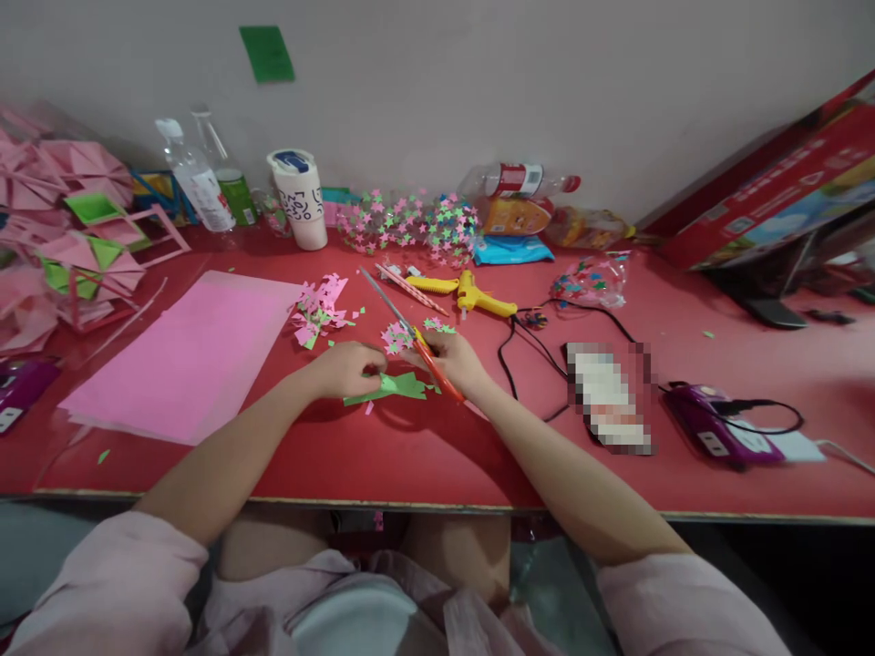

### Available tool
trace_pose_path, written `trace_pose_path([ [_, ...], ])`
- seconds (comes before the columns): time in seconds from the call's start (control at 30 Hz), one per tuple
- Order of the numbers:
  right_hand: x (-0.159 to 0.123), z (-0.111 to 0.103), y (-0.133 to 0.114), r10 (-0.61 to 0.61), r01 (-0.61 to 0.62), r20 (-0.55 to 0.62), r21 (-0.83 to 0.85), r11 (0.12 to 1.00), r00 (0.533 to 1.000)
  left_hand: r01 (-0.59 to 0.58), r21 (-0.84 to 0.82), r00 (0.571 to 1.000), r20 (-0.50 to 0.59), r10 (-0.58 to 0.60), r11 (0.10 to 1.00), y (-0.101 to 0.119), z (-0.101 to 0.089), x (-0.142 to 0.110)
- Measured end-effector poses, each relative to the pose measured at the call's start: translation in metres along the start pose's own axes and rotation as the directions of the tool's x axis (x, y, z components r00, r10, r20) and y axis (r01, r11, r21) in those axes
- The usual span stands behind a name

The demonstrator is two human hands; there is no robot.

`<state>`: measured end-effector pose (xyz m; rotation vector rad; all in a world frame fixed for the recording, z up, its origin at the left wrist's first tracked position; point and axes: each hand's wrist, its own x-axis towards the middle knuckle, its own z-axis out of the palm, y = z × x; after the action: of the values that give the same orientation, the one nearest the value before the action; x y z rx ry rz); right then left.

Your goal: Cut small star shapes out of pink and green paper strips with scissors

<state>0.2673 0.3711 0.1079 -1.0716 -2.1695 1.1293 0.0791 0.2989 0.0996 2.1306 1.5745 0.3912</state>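
My left hand (347,369) is closed, fingers curled at the upper edge of a jagged green paper strip (403,386) and seeming to grip it. My right hand (457,363) is wrapped round scissors (432,359) with orange handles. Their long blades point away from me and to the left. Beyond my right fingers lies a small pile of pink and green paper stars (396,337). A heap of pink and green paper scraps (320,310) sits beyond my left hand. The fingertips of my right hand are partly hidden by the scissors.
Pink paper sheets (184,355) lie at left, near folded pink paper shapes (88,200). Behind stand a white cup (299,200), bottles (198,182) and star-filled clear containers (389,221). A yellow glue gun (484,297), black cable (504,360) and purple power strip (717,428) are right.
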Motion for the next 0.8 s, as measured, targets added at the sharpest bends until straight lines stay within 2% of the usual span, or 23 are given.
trace_pose_path([
  [0.1, -0.008, 0.001, 0.001, -0.026, 0.025, -0.028, -0.041, 0.999, 0.999, 0.032, -0.139, 0.997, -0.064, -0.041, 0.990, 0.005, 0.003, 0.001],
  [0.27, -0.017, 0.005, -0.003, -0.001, -0.011, 0.096, 0.126, 0.992, 0.995, 0.019, -0.359, 0.996, -0.078, -0.050, 0.933, 0.012, 0.012, 0.003],
  [0.5, -0.020, 0.008, -0.003, 0.012, -0.028, 0.120, 0.136, 0.990, 0.993, 0.006, -0.383, 0.990, -0.129, -0.060, 0.924, 0.012, 0.014, 0.001],
  [0.7, -0.020, 0.009, -0.007, 0.042, -0.075, 0.173, 0.193, 0.978, 0.984, -0.001, -0.414, 0.994, -0.098, -0.043, 0.910, 0.016, 0.009, -0.001],
  [0.8, -0.020, 0.011, -0.005, 0.043, -0.074, 0.128, 0.247, 0.966, 0.991, 0.028, -0.448, 0.989, -0.120, -0.092, 0.893, 0.016, 0.010, -0.001],
])
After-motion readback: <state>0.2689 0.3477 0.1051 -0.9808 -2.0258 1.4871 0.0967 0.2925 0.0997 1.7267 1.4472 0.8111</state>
